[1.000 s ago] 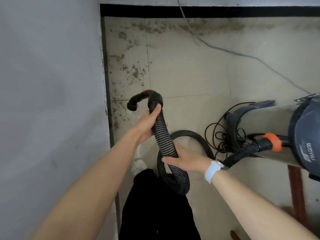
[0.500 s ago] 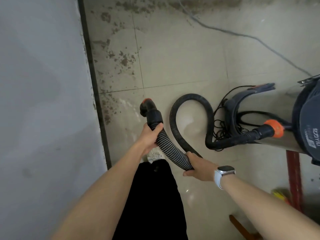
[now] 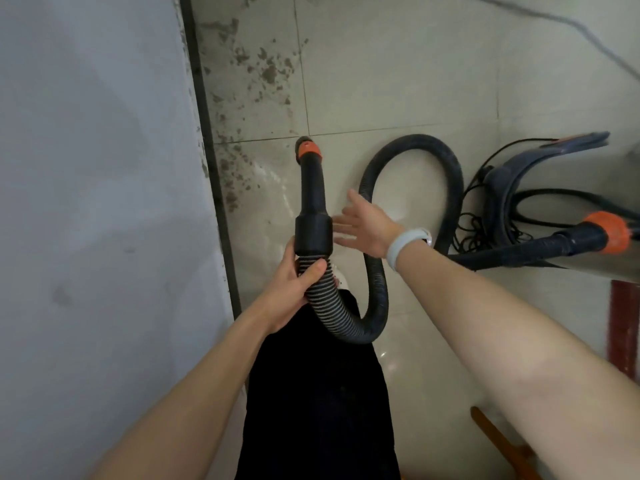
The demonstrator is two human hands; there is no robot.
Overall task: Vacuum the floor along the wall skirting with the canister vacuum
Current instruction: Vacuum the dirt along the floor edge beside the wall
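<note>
My left hand [image 3: 294, 284] grips the ribbed black vacuum hose [image 3: 375, 271] just below its rigid black cuff. The hose's nozzle end [image 3: 309, 152], ringed in orange, points away from me at the tiled floor, a short way right of the dark skirting [image 3: 211, 161]. My right hand [image 3: 363, 221] hovers open with fingers spread beside the cuff, touching nothing. The hose loops down, up and round to an orange collar [image 3: 611, 232] on the canister vacuum [image 3: 554, 161] at the right edge.
Dirt specks [image 3: 256, 67] cover the tiles along the skirting under the grey wall [image 3: 97, 202]. A black power cord [image 3: 485, 216] lies coiled by the canister. A thin cable [image 3: 568, 19] crosses the far floor. A red bar [image 3: 623, 327] and a wooden piece [image 3: 498, 441] lie at the right.
My right hand has let go of the hose and opened beside the cuff. The nozzle has swung up and now points forward at the floor. My left hand keeps its grip.
</note>
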